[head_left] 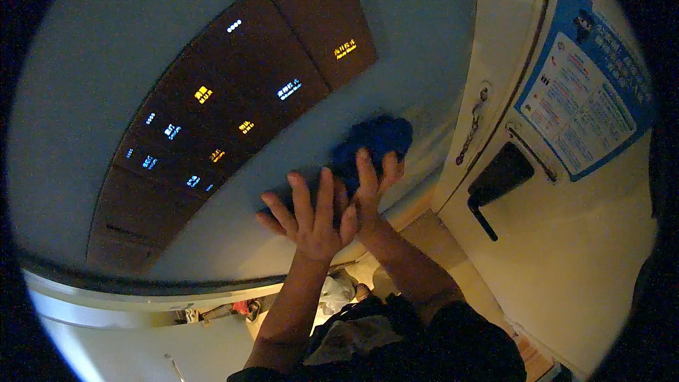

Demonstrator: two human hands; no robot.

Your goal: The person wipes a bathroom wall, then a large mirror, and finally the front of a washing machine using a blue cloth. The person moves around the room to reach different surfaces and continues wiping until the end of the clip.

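My left hand (pixel 312 218) is raised in front of the blue-grey wall (pixel 297 159), its fingers spread and no object visible in them. Close beside it on the right is my right hand (pixel 371 187), with its fingers apart and pointing up the wall. The two hands overlap near the thumbs. Just beyond the right fingertips lies a dark blue patch (pixel 378 136); whether it is a cloth or a shadow I cannot tell. Up and left of my hands is a dark brown switch panel (pixel 233 85) with lit white and yellow labels. Contact between palms and wall is hidden.
On the right is a pale door (pixel 587 240) with a black lever handle (pixel 488 198), a door chain (pixel 477 117) and a blue and white notice (pixel 583 92). A white bundle (pixel 336 293) lies below my arms, and a pale surface (pixel 205 350) spans the lower left.
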